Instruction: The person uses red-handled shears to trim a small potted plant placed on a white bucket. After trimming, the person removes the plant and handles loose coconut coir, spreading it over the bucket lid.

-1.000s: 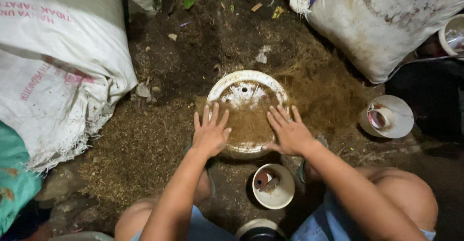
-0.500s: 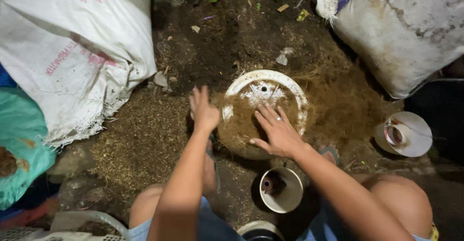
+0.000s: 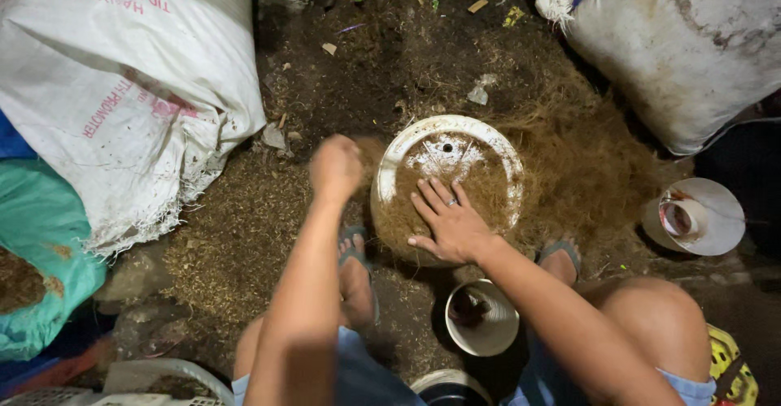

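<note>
A round white pot [image 3: 452, 126] stands on the ground in front of me, filled with brown fibrous material. My right hand [image 3: 446, 222] lies flat on the fibre inside the pot, fingers spread, a ring on one finger. To the left of the pot's rim my left hand [image 3: 335, 167] is blurred and closed into a fist, apparently around a clump of the brown fibre. A heap of loose brown fibre [image 3: 586, 170] spreads over the ground to the right of the pot.
A large white sack [image 3: 122, 89] lies at left, another white sack [image 3: 691, 40] at upper right. A teal bag [image 3: 41, 243] sits at far left. Two small white pots, one [image 3: 482, 318] between my knees and one [image 3: 696, 216] at right. My sandalled feet flank the big pot.
My left hand has lifted off the fibre in the pot, moved left past the rim and closed into a fist. The right hand stays pressed on the fibre. The view has shifted left.
</note>
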